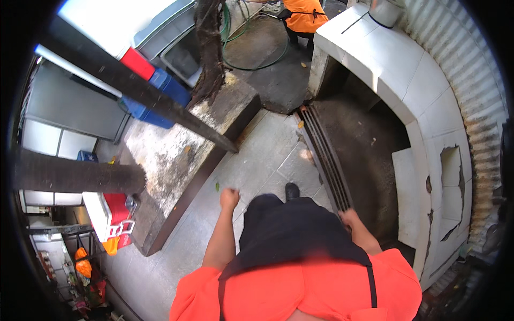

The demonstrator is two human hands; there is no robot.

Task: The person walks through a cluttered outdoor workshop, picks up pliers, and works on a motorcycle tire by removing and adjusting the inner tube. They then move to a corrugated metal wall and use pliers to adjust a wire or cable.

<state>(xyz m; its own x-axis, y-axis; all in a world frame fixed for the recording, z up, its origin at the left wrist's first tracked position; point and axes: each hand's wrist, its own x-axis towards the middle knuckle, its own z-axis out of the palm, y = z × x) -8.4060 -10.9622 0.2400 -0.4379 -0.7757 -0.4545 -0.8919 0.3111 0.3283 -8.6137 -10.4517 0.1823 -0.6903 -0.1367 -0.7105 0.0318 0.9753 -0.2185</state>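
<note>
My left hand hangs at my left side above the grey tiled floor, its fingers curled into a loose fist. Nothing shows in it. My right hand is low at my right side and overlaps the near end of the metal drain grate in the picture. Its fingers point down and are mostly hidden, so I cannot tell what they do. Between my hands is the black apron over my orange shirt. One dark shoe shows beyond its edge.
A low concrete ledge with a tree trunk and dark poles borders the left. Blue bins and a red-and-white cooler stand there. A white tiled counter curves along the right. Ahead are a green hose and a person in orange.
</note>
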